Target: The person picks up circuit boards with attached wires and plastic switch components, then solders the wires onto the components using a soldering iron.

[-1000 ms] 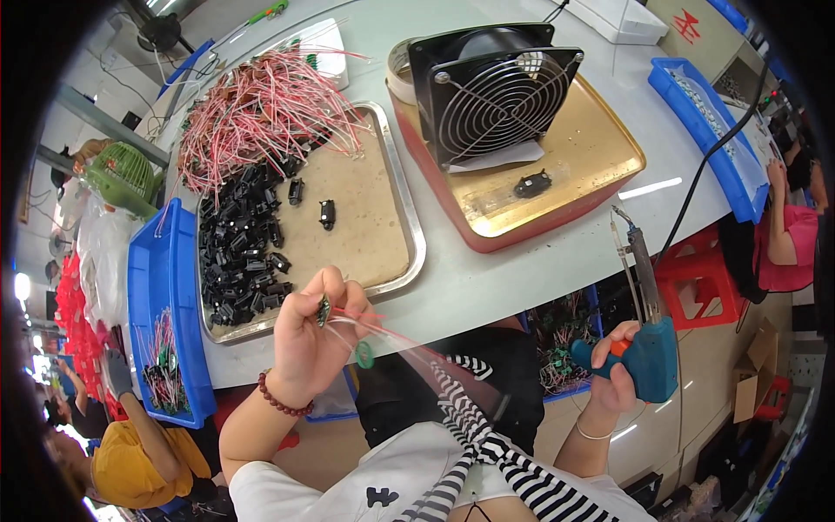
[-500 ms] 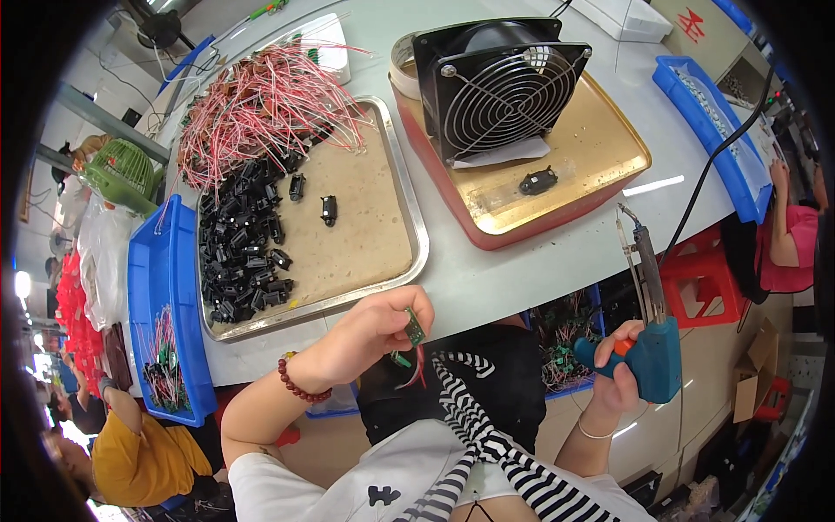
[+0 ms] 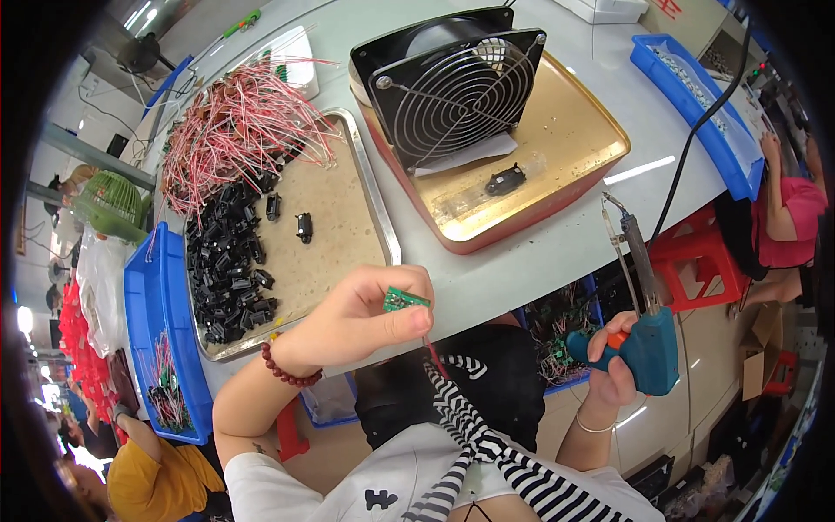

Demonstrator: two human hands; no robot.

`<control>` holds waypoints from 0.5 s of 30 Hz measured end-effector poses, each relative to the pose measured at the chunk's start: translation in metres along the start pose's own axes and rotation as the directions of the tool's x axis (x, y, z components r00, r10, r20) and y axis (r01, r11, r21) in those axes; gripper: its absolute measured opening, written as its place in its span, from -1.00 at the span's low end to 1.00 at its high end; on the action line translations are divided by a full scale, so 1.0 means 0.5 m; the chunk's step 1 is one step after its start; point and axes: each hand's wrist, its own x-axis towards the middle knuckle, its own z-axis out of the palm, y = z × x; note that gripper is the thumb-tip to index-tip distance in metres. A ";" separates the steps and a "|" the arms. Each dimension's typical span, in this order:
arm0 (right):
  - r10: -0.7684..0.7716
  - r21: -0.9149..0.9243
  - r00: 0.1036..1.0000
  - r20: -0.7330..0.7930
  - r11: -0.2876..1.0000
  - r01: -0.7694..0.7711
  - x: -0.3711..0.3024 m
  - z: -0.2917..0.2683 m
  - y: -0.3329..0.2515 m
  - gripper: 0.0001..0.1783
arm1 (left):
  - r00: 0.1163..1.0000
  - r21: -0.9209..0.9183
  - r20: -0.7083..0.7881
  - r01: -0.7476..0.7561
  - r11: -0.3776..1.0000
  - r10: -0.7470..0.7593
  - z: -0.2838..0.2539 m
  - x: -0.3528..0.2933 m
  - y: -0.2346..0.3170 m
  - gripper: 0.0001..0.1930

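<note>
A small green circuit board (image 3: 405, 301) is pinched between the thumb and fingers of my left hand (image 3: 361, 315), over the table's near edge. A red wire (image 3: 433, 355) trails below it. My right hand (image 3: 612, 370) is wrapped round the handle of a teal soldering gun (image 3: 655, 355), a finger near its orange trigger; the tip points up and away. On the gold lid of a red tin (image 3: 452, 228) lies one black plastic part (image 3: 505, 179), in front of a black fan (image 3: 465, 100) with a wire guard.
Left, a metal tray (image 3: 389, 228) carries a heap of black parts (image 3: 222, 257) and bundled red and white wires (image 3: 239, 130). Blue bins (image 3: 143, 300) flank the table, and another (image 3: 696, 113) stands far right. A black cable (image 3: 691, 143) hangs at right. Other people sit on both sides.
My left hand has turned, so the board lies flatter with its face showing. The tin, fan and tray have shifted left in the view. The soldering gun has barely moved.
</note>
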 end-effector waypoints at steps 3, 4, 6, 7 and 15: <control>0.002 0.013 1.000 -0.022 1.000 -0.002 0.002 0.004 -0.003 -0.50 | 1.000 0.041 -0.009 -0.025 0.999 0.026 -0.002 0.033 0.032 -0.79; 0.003 0.014 0.999 -0.046 1.000 -0.002 0.004 0.005 -0.005 -0.50 | 0.999 0.089 0.000 -0.040 0.995 0.040 -0.005 0.044 0.041 -0.80; 0.003 0.020 0.999 -0.045 1.000 -0.002 0.005 0.003 -0.003 -0.50 | 0.999 0.091 -0.035 0.006 0.996 -0.002 -0.002 0.067 0.053 -0.66; 0.009 0.028 0.999 -0.041 1.000 -0.008 0.005 0.002 -0.002 -0.50 | 0.999 0.070 -0.045 -0.002 0.998 0.005 -0.004 0.079 0.054 -0.66; -0.003 0.024 1.000 -0.018 1.000 0.003 0.014 -0.002 -0.004 -0.50 | 0.998 0.123 -0.033 -0.053 0.991 0.057 -0.020 0.127 0.056 -0.73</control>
